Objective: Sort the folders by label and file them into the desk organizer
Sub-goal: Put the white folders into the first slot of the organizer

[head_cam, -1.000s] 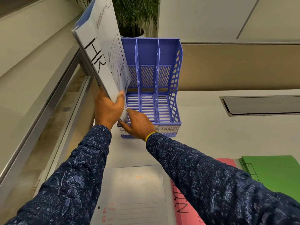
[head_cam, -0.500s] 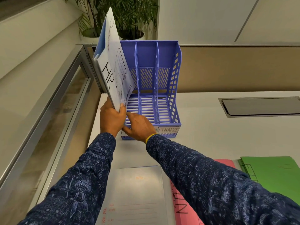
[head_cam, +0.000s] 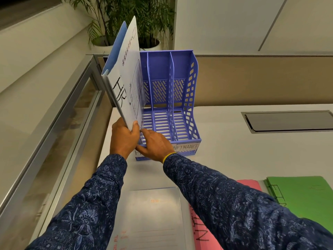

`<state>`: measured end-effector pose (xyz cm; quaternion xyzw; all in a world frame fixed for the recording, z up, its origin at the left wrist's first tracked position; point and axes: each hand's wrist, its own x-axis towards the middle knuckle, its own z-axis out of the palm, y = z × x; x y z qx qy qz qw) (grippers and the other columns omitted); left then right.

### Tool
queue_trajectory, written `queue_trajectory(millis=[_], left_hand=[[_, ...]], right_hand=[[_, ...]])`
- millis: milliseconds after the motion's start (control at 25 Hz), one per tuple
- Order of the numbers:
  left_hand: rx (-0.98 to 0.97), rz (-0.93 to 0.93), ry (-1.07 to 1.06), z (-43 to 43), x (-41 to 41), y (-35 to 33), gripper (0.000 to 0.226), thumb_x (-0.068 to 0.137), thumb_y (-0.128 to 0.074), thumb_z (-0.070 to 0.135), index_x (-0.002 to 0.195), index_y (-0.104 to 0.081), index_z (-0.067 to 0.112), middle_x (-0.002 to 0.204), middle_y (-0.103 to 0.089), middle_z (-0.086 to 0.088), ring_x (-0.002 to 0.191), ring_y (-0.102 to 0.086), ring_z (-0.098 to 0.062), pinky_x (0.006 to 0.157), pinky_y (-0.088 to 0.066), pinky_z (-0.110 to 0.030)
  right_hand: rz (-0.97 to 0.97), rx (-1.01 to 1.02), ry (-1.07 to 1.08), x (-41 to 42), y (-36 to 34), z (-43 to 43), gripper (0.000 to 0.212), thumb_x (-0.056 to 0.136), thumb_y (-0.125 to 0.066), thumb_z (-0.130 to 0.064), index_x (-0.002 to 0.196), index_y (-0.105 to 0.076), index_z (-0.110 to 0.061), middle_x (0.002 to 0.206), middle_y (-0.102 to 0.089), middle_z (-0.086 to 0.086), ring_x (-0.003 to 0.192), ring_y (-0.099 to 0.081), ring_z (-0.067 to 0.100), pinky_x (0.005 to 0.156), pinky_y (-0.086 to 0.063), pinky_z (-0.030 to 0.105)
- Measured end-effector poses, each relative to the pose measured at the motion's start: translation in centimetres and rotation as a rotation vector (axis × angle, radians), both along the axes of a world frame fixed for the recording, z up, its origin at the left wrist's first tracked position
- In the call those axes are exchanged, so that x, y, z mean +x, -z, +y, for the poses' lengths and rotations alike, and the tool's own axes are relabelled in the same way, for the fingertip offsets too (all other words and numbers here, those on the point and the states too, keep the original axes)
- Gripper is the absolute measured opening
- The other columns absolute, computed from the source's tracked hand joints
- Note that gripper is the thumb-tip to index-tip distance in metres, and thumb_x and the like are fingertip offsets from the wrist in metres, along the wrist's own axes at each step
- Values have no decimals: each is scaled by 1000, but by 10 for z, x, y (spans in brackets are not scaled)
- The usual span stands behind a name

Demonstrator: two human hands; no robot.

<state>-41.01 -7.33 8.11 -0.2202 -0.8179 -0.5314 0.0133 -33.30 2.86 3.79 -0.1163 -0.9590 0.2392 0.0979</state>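
My left hand (head_cam: pixel 123 137) grips the lower corner of a pale blue folder (head_cam: pixel 126 83) marked "HR", held upright and tilted at the left slot of the purple desk organizer (head_cam: pixel 180 105). My right hand (head_cam: pixel 155 144) rests on the organizer's front left edge, fingers spread against it. The organizer has three slots; a front label reads "FINANCE". Near me on the desk lie a translucent white folder (head_cam: pixel 155 213), a pink folder (head_cam: pixel 201 230) partly under my right sleeve, and a green folder (head_cam: pixel 302 197).
The organizer stands at the far left of the white desk (head_cam: pixel 234 150), against a tan partition. A glass and metal divider (head_cam: pixel 54 127) runs along the left. A dark cable hatch (head_cam: pixel 288 120) is set in the desk at right. Potted plants (head_cam: pixel 140 20) stand behind.
The HR folder has come down and moved right, from high on the left toward the organizer's left slot. My right hand has stayed on the organizer's front.
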Motion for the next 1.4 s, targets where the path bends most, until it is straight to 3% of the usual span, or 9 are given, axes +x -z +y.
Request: queue_trajectory(millis=[240,440,600,720,880,1040,1240,1400], left_hand=[[-89,-15,-24,3,-2,0,30,95,-56,23,119,-62,5,115,-69,-14,102,-67,-27,64,-45,-12],[-169,-58,-25,1,-5,12,32,95,-54,21,119,-62,1,114,-68,-20,103,-67,-33,84,-57,-38],[-234,-22,-60,0,8,25,33,96,-55,28,116,-63,3,113,-66,-19,105,-63,-35,89,-52,-41],[-244,-5,-53,-6,11,32,39,92,-62,35,117,-59,5,113,-61,-16,106,-59,-33,88,-53,-43],[-138,66,2,-14,6,31,44,85,-68,44,117,-52,19,114,-53,-4,97,-61,-22,73,-53,-31],[-91,99,33,-19,3,26,48,83,-66,53,121,-48,29,116,-55,3,93,-61,-14,65,-51,-21],[-224,68,54,-32,9,32,60,87,-64,50,136,-43,24,128,-50,3,105,-55,-15,78,-54,-34],[-266,27,72,-55,22,39,66,88,-64,48,142,-37,23,138,-48,-2,117,-53,-20,90,-54,-44]], right_hand=[[-23,-8,-1,0,-2,-1,69,91,-52,-58,141,-42,-11,129,-62,15,108,-63,31,89,-55,45],[-25,7,-6,0,-3,-2,66,91,-54,-55,139,-45,-11,125,-64,15,105,-64,31,86,-54,42],[-35,22,-16,1,-4,-1,59,92,-55,-45,138,-45,-9,125,-63,15,105,-63,31,87,-53,41],[5,13,-16,2,-3,-1,47,92,-56,-37,127,-51,-7,117,-65,16,98,-64,33,79,-51,38],[4,-1,5,2,-2,-1,51,92,-56,-44,126,-51,-7,116,-65,15,97,-64,30,79,-52,37],[-30,-62,12,1,-4,-3,59,91,-57,-50,132,-49,-9,125,-62,14,107,-62,28,89,-54,41],[70,22,46,8,-10,-8,49,89,-62,-42,125,-57,-9,118,-63,10,111,-55,26,105,-40,43],[183,154,87,35,-12,-25,48,89,-61,-46,122,-58,-13,117,-62,7,110,-53,24,100,-42,39]])
